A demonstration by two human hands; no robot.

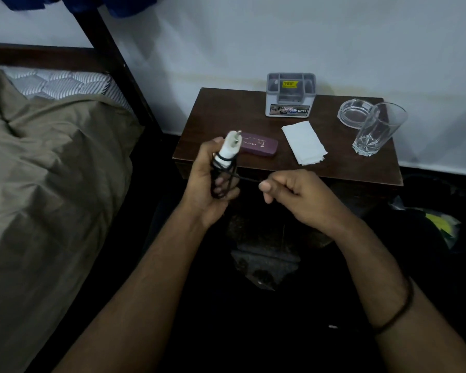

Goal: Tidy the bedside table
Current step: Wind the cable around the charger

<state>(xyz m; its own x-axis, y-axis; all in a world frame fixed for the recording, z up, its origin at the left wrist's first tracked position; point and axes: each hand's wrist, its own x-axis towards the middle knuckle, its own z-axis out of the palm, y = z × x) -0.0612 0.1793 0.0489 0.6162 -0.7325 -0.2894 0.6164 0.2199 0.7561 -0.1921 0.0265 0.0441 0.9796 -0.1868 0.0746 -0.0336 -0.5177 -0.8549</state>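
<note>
My left hand grips a white charger plug with a black cable looped around it, held just in front of the dark wooden bedside table. To its right, my right hand pinches the free end of that cable, which runs taut between both hands. On the table lie a purple case, a white folded tissue, a clear drinking glass, a glass ashtray and a grey organiser box at the back.
A bed with a brown blanket and dark frame post stands to the left. The white wall is behind the table. Dark floor with a bag lies to the right.
</note>
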